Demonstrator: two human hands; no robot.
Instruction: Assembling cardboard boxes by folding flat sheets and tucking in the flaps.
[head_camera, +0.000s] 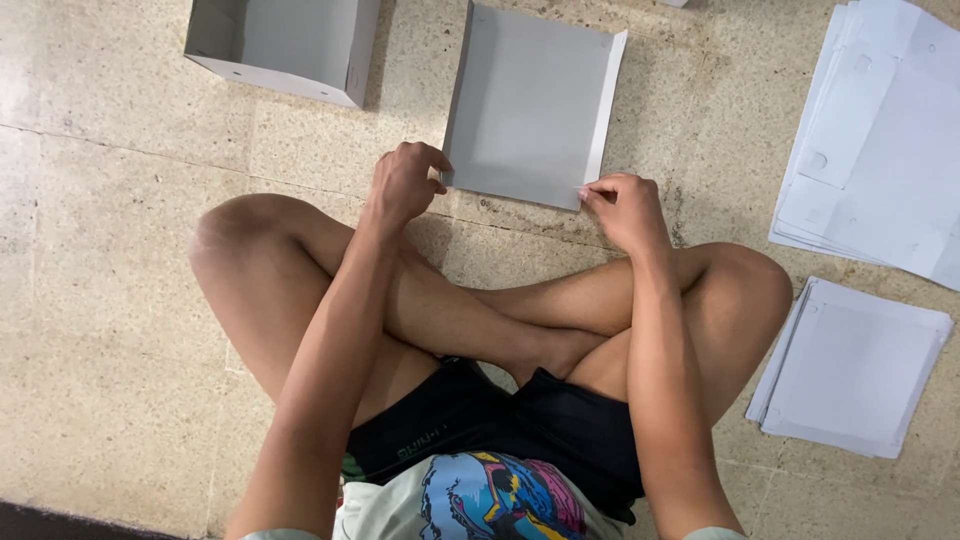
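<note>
- We're sitting cross-legged on the speckled stone-tile floor (120, 300), both hands out on the flat grey rectangular cardboard sheet (525, 105) lying on the floor just past our knees.
- Left hand (405, 183): fingers curled, thumb and forefinger pinching the sheet's near-left corner. Closed on the edge, not a full fist.
- Right hand (625, 208): fingers bunched, fingertips pressed on the near-right corner, where a lighter folded strip (605, 105) runs up the right edge. Looks like a pinch, but we can't tell if the thumb is under the board.
- Handling, as we judge it: thin card, light, stiff across the flat panel, weak along the score lines. It will flex or crease if lifted by one corner, so we hold two corners or an edge.
- The surface looks smooth and matte, and the floor is slick, so the sheet will likely slide when pushed. Press down while folding.
- Best hold: edges and corners near the fold strip, not mid-panel. Lying flat, it gives nothing there to grab.
- Not fragile, but dents and stray creases stay.
- Around: a folded-up grey cardboard box (285, 45) sits open on the floor top left, well apart; a fanned stack of white die-cut flat sheets (880, 140) lies far right; a smaller, neater white stack (855, 365) lies beside our right knee.
</note>
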